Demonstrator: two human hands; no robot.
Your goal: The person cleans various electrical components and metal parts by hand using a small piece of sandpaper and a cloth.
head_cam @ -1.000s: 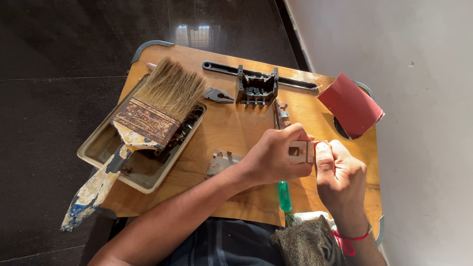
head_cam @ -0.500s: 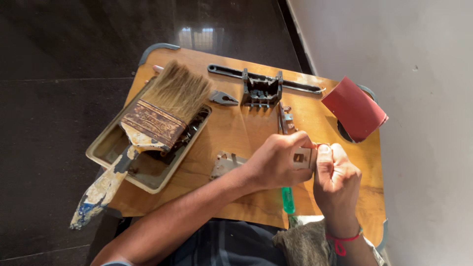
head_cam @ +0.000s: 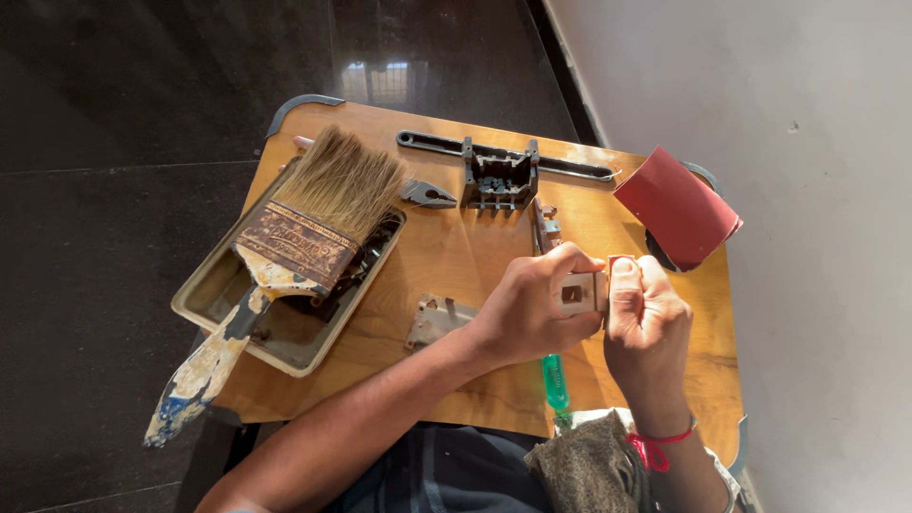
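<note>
from the head cam i see both hands meeting over the right half of a small wooden table (head_cam: 446,256). the left hand (head_cam: 527,309) is curled tight round a small pale block w/ a square hole (head_cam: 577,294), fingers wrapped over its top and thumb under, so it has a firm hold. the right hand (head_cam: 646,318) is closed in a fist just beside it, thumb pressed vs. the block's right end, w/ a scrap of red sheet (head_cam: 619,259) peeking out above the thumb; i can't tell how much of that scrap is in the fist. a red thread band (head_cam: 655,445) sits on the right wrist. the block is held above the tabletop, near its right-centre, not resting on it.

around them: a wide old paint brush (head_cam: 294,256) w/ a paint-flecked handle lies tilted across a shallow metal tray (head_cam: 214,299) at left, handle hanging past the table edge. a dark plastic frame part w/ long arms (head_cam: 499,176) lies at the far edge, a small grey metal piece (head_cam: 427,195) just left of it. a curled red sandpaper sheet (head_cam: 676,207) rests at far right. a flat grey metal plate (head_cam: 435,318) lies near the left forearm. a green screwdriver handle (head_cam: 554,380) shows below the hands, and a grey-brown cloth (head_cam: 589,465) lies in the lap.
</note>
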